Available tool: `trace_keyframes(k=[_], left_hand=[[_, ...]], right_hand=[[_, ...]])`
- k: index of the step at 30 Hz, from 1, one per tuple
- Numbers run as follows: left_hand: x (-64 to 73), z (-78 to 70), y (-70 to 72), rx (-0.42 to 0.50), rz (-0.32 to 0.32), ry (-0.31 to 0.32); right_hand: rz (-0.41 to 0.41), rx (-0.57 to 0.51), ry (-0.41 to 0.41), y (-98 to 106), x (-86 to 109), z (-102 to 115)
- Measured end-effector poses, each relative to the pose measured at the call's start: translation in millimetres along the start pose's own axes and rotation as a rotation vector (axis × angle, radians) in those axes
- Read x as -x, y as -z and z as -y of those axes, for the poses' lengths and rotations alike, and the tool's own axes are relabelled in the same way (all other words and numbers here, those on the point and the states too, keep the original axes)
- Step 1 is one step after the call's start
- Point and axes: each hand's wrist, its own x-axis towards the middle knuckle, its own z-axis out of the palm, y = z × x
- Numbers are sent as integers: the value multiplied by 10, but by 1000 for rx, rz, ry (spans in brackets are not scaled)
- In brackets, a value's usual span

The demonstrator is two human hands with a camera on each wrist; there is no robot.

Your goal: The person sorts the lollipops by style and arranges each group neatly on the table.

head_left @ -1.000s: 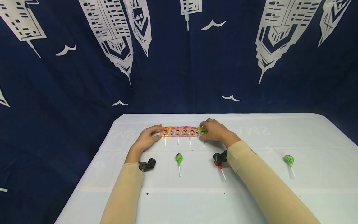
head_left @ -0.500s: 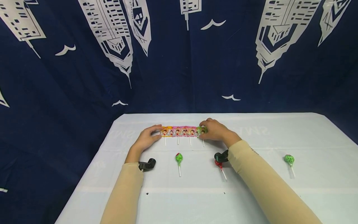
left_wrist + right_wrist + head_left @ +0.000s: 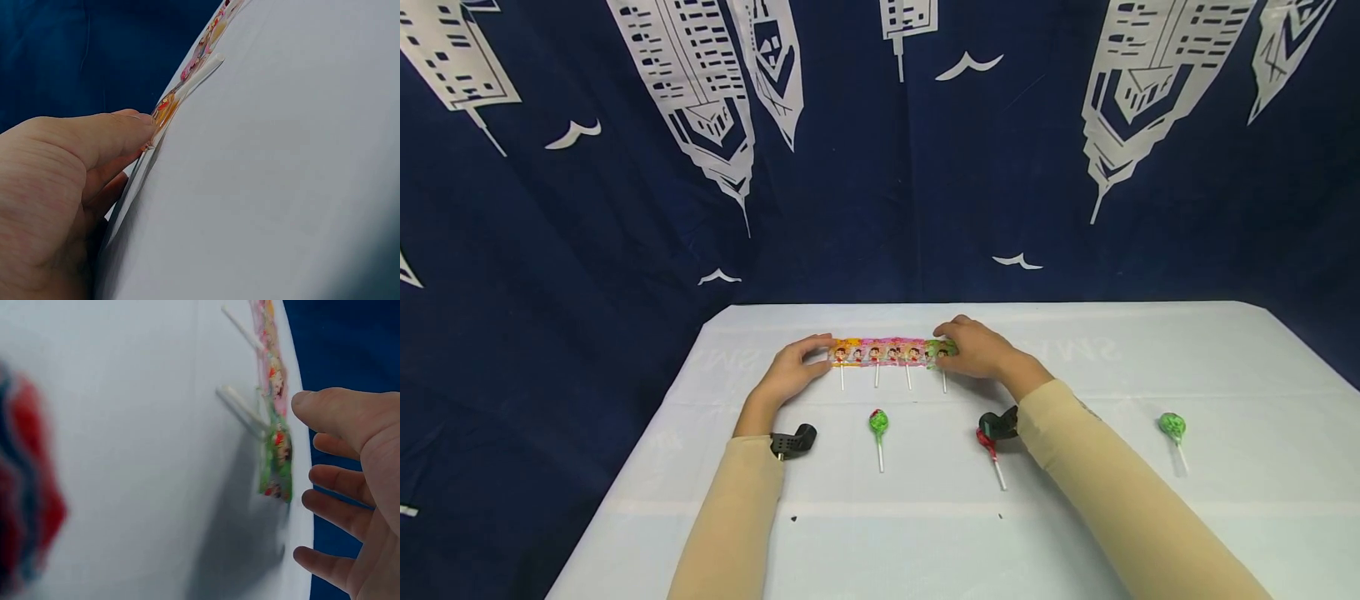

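Note:
Several wrapped lollipops lie side by side in a row (image 3: 892, 353) at the back of the table, sticks toward me. My left hand (image 3: 790, 373) is at the row's left end, thumb and index finger apart, touching the edge of the orange lollipop (image 3: 165, 109). At the right end, my right hand (image 3: 981, 350) is beside the green-wrapped lollipop (image 3: 278, 453). Its fingers are spread in the right wrist view and hold nothing. Nearer me lie a green lollipop with a red top (image 3: 878, 422) and a red lollipop (image 3: 987, 442), partly hidden by the right wrist camera.
Another green lollipop (image 3: 1172, 426) lies farther right on the white table (image 3: 880, 550). Small dark specks (image 3: 793, 518) dot the front part. A dark blue curtain (image 3: 880, 208) with white building prints hangs behind the table's far edge.
My right forearm and wrist camera have shifted slightly right, and the red lollipop has turned a little, its stick end now nearer me. The left hand and the row stay nearly still.

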Motion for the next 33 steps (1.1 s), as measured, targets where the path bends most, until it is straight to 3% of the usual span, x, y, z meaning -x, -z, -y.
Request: trace_keyframes(k=[14,25,33], left_hand=[[27,-34,10,2,6,7],[10,-23,28,26,19,26],[60,-140,86,112,-26,135]], right_hand=[[-125,-101,96,203,275,81],[-221,-94,106,180,744,158],[-262,-67,82,80,1137,122]])
